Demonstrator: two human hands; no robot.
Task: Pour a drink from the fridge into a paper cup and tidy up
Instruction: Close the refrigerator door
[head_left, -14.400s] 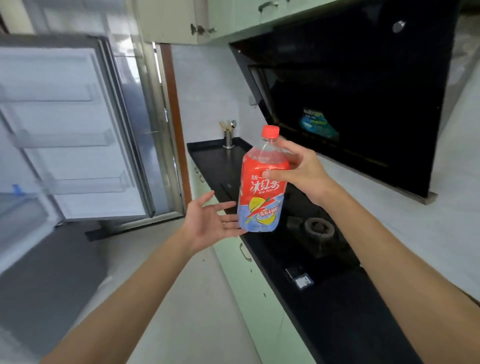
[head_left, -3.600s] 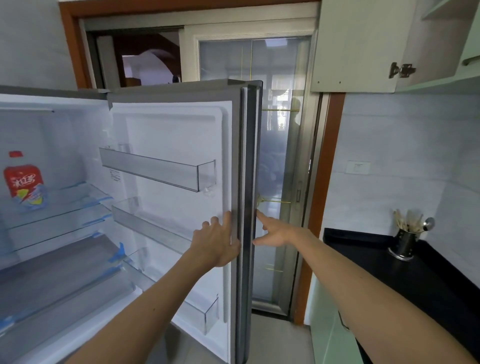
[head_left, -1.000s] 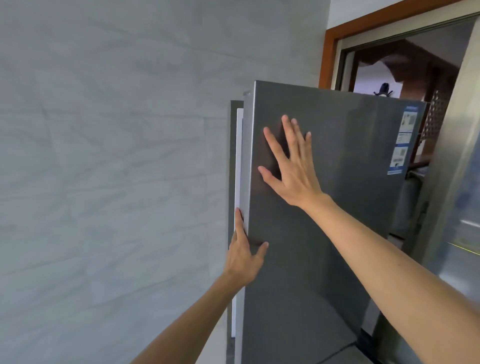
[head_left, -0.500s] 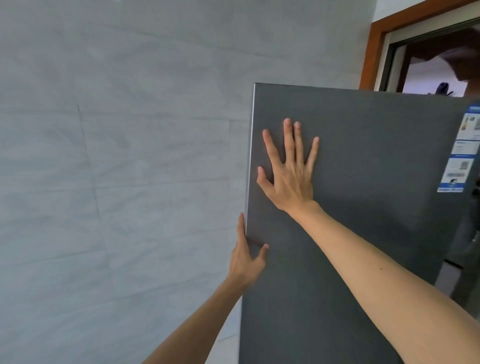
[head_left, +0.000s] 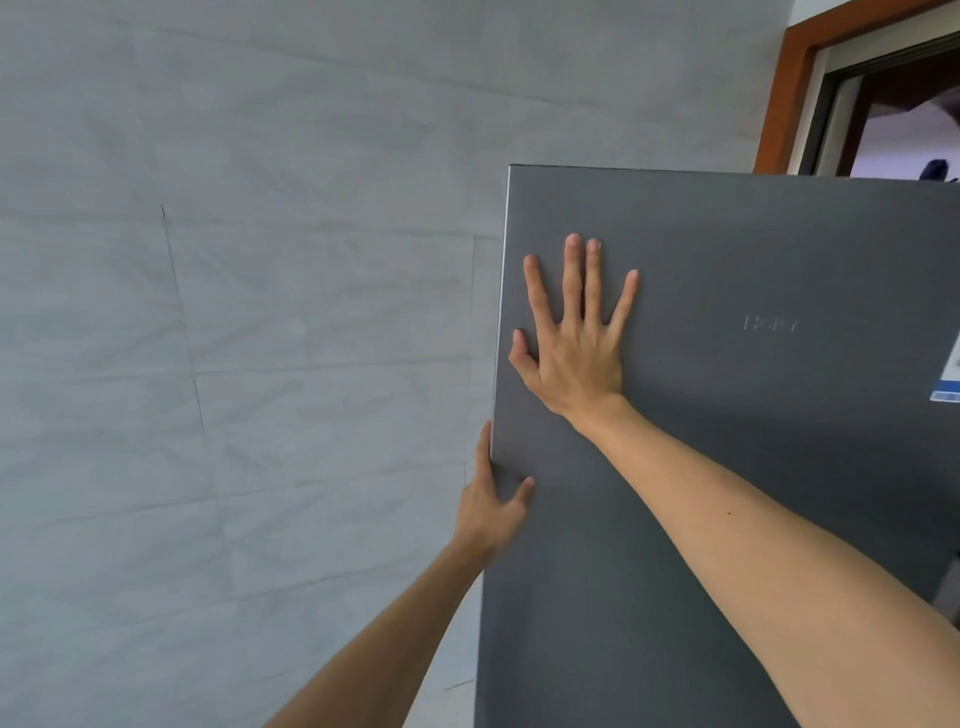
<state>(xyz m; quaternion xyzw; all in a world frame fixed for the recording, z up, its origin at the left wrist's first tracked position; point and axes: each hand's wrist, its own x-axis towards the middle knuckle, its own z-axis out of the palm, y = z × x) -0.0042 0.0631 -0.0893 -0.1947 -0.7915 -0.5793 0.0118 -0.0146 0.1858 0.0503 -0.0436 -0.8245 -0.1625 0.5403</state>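
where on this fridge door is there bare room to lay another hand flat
Free: the grey stretch of fridge door between the right hand and the sticker, and the strip above that hand up to the top edge. Crowded: the left edge, where the left hand rests beside the wall.

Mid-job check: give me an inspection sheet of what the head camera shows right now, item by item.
Surface: nothing seen; no counter or table in view.
Job's things: fridge door, grey, looks shut or nearly so; nothing else of the job in view.
Clutter: nothing seen.
Grippers: right hand flat on the door front, fingers spread; left hand at the door's left edge, thumb on the front, other fingers mostly hidden.
Cables: nothing seen.
Surroundings: grey tiled wall on the left; brown door frame upper right; sticker at the door's right edge.
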